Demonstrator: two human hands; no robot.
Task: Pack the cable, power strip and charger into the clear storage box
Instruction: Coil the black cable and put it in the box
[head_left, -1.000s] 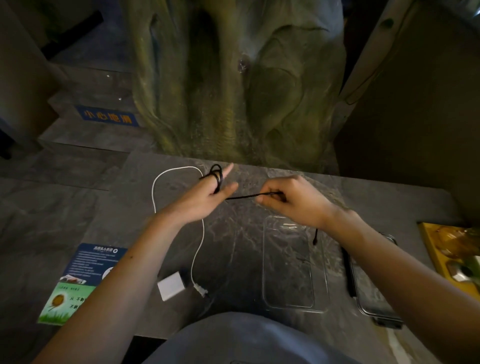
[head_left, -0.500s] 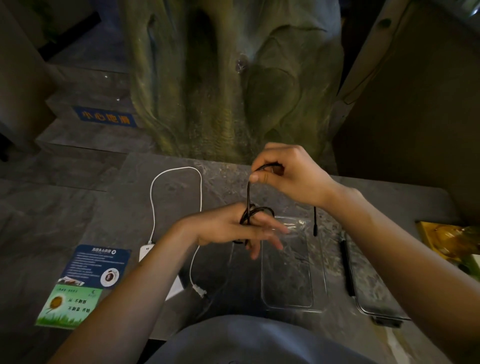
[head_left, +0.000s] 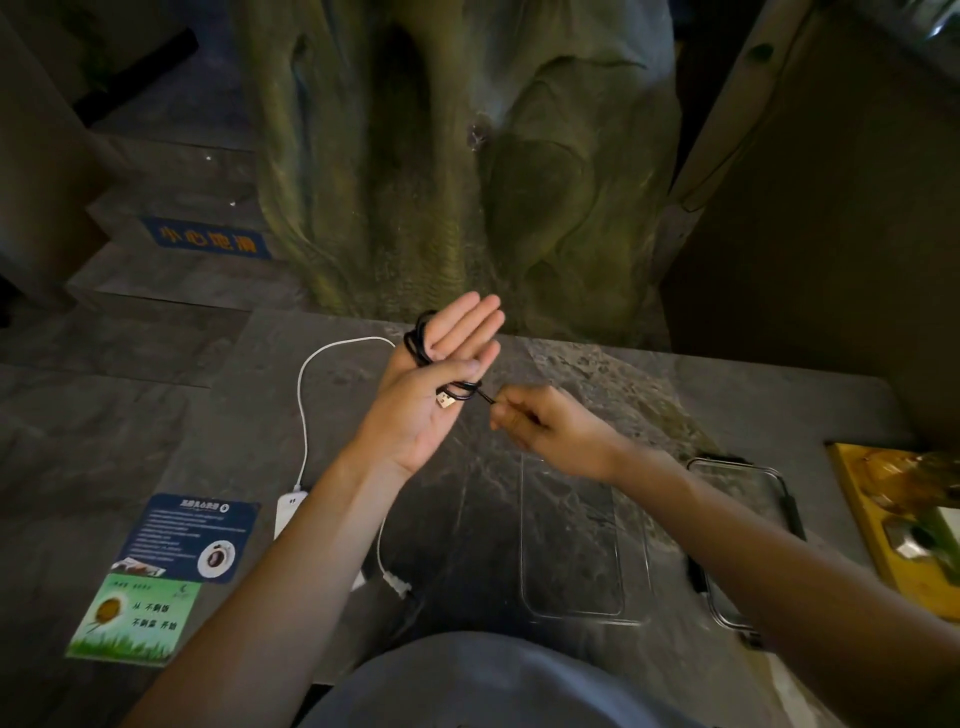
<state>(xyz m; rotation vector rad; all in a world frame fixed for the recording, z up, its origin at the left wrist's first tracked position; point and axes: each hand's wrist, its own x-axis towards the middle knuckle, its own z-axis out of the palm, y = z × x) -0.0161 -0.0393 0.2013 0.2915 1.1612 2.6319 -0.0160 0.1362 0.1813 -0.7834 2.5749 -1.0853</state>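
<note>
A black cable (head_left: 420, 340) is wound in loops around my left hand (head_left: 431, 384), which is raised palm up with fingers straight and the thumb pressed over the coil; a metal USB plug sticks out by the thumb. My right hand (head_left: 545, 426) pinches the cable's free end just right of that thumb. The clear storage box (head_left: 571, 540) lies open on the dark stone table below my right wrist. A white charger (head_left: 287, 512) with a white cord (head_left: 306, 395) lies left of my left forearm, partly hidden by it.
The box's lid (head_left: 748, 525) with black clips lies right of the box, partly behind my right arm. Two printed cards (head_left: 171, 571) lie at the table's front left. A yellow tray (head_left: 904, 525) sits at the right edge. A large rough sculpture (head_left: 457, 156) stands behind the table.
My left hand turned palm up and rose toward the far edge with the coil around it. My right hand dropped from above to beside the left thumb, holding the cable's end.
</note>
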